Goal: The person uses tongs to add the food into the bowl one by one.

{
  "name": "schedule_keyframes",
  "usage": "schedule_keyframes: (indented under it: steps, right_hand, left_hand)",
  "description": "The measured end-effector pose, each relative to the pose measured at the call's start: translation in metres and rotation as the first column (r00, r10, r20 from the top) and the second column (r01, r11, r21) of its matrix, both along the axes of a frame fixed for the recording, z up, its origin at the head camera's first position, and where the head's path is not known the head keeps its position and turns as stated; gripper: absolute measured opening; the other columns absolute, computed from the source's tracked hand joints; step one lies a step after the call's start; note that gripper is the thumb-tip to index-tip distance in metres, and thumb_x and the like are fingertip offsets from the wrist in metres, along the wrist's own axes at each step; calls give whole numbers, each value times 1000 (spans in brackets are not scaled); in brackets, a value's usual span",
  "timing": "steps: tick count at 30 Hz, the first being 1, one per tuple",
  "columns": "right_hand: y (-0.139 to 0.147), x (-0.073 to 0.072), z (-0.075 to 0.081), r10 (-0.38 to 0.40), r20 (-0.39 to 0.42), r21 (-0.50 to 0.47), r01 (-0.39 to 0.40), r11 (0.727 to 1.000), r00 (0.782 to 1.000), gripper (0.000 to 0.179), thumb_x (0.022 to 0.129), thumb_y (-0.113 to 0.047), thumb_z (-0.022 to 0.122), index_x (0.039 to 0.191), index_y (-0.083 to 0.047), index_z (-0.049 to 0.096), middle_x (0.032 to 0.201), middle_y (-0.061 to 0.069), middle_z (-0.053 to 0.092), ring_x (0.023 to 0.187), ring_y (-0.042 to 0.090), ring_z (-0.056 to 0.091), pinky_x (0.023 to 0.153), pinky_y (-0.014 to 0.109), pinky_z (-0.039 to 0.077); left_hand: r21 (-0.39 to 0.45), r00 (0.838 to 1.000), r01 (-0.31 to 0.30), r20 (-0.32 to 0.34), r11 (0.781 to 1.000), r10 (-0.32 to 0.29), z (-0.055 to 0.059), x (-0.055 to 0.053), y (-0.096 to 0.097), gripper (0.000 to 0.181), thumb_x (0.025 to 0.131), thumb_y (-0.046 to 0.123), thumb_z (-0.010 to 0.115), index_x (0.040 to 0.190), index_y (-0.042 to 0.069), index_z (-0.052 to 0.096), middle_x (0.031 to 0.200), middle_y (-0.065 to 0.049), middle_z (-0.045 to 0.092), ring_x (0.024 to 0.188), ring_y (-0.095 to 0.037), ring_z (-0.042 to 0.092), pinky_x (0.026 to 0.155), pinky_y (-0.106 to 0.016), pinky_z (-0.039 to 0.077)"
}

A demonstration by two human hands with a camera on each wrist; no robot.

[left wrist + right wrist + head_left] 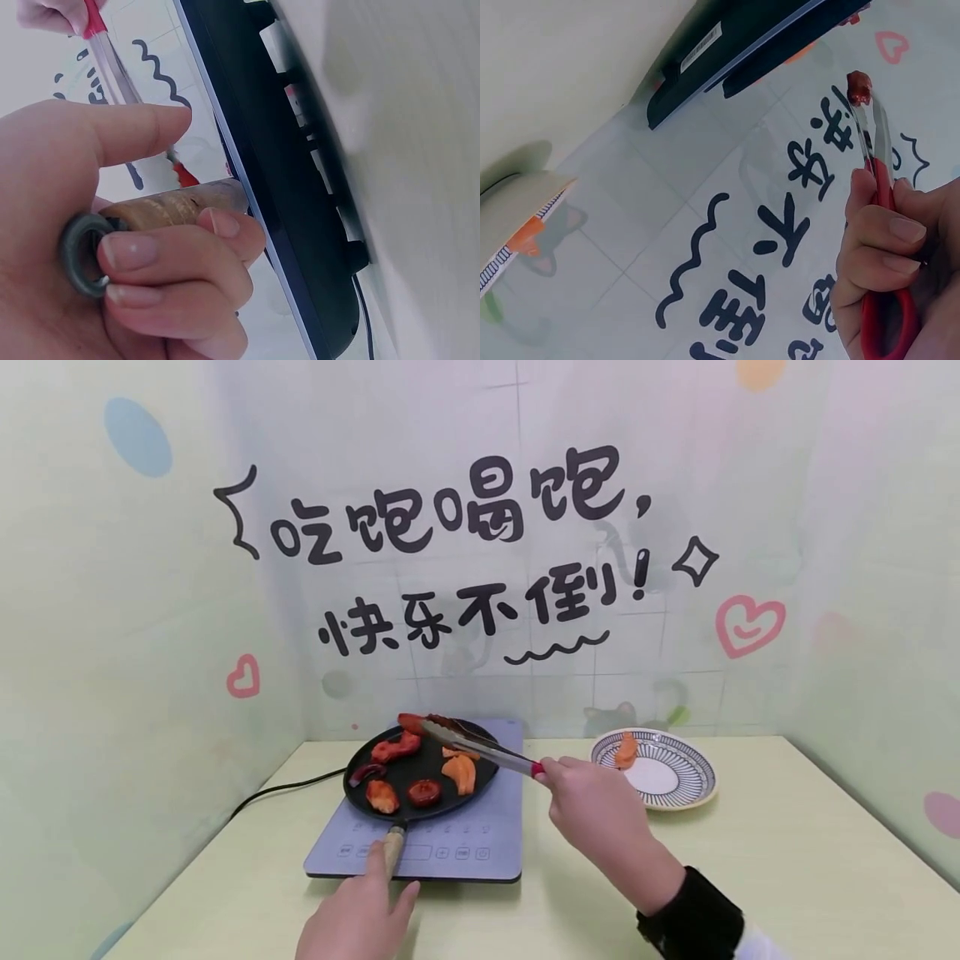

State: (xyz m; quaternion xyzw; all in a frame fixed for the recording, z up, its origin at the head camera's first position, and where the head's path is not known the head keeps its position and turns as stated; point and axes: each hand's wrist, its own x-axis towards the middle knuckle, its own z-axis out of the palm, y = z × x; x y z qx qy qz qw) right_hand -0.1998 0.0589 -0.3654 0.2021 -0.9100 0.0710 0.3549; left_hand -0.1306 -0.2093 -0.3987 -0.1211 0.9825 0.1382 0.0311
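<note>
My left hand (356,914) holds the pan's wooden handle (169,208), its fingers curled under it and the thumb held off. A metal ring (73,255) hangs at the handle's end. The round black frying pan (431,764) carries several reddish glazed pieces of food (382,796) and orange pieces (461,773). Over the pan's far side, my right hand (600,814) grips red-handled metal tongs (480,750). A red glazed food piece (859,88) is pinched at their tips, raised above the pan in the right wrist view.
Under the pan is a bluish-grey induction cooker (498,852), its black cord (288,787) running off left. On the right stands a patterned plate (693,781) with an orange piece (626,750). A printed wall (480,410) backs the pale table (787,860).
</note>
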Motion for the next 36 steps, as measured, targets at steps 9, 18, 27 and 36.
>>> schedule_keyframes:
  steps: [9,18,27,36]
  right_hand:
    - [-18,-4,-6,-42,111,82,33,996,993,8,95,-27,80,97,-20,78,69,-9,63,47,10,37,44,25,29]
    - [-18,-3,-18,-37,18,125,34,992,999,17,92,-30,83,107,-23,82,78,-11,69,45,9,30,43,24,25]
    - [-17,-6,-18,-16,-36,120,20,993,999,20,87,-25,88,106,-23,81,80,-12,70,46,8,34,43,24,27]
    - [-19,-5,-13,-16,18,106,14,994,1000,11,93,-29,83,103,-23,82,78,-12,71,47,7,37,43,24,27]
  left_hand:
    - [-3,1000,7,-10,1000,-7,0,1,1,91,100,50,70,160,-9,35,122,-28,74,101,-43,75,79,-59,59]
    - [2,1000,11,-9,1000,-11,-1,2,2,91,99,50,71,159,-10,36,118,-27,75,96,-42,75,77,-58,59]
    - [-13,1000,-10,9,1000,10,0,0,4,91,99,50,71,158,-9,37,116,-28,75,96,-42,75,77,-57,60]
    - [-17,1000,-11,3,1000,11,0,0,2,91,99,51,71,158,-9,37,116,-28,75,96,-42,75,76,-57,60]
